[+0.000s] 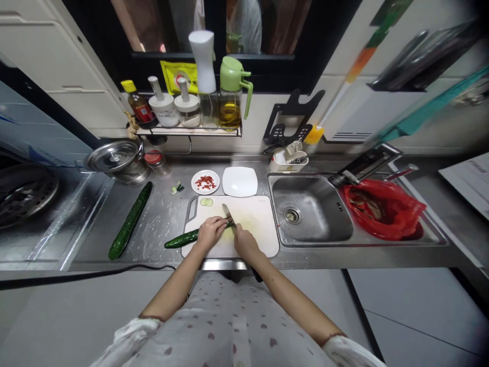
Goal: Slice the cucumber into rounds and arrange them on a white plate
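Observation:
My left hand (210, 231) is closed over a cucumber (182, 239) that lies across a white cutting board (260, 232) and sticks out past its left edge. In my right hand (245, 241) is a kitchen knife (228, 213), its blade pointing away from me at the cucumber's right end. Whether the blade has entered the flesh I cannot tell. Two or so pale cucumber slices (207, 202) rest at the board's upper left. Behind the board stand a small plate with chopped red pieces (205, 182) and a white square plate (240, 182).
Another whole cucumber (131, 221) lies on the counter to the left, near some cucumber scraps (177, 188). To the right is a steel sink (313, 178) with a red plastic bag (385, 210) beside it. Seasoning jars and an oil bottle (231, 97) stand on a wall rack.

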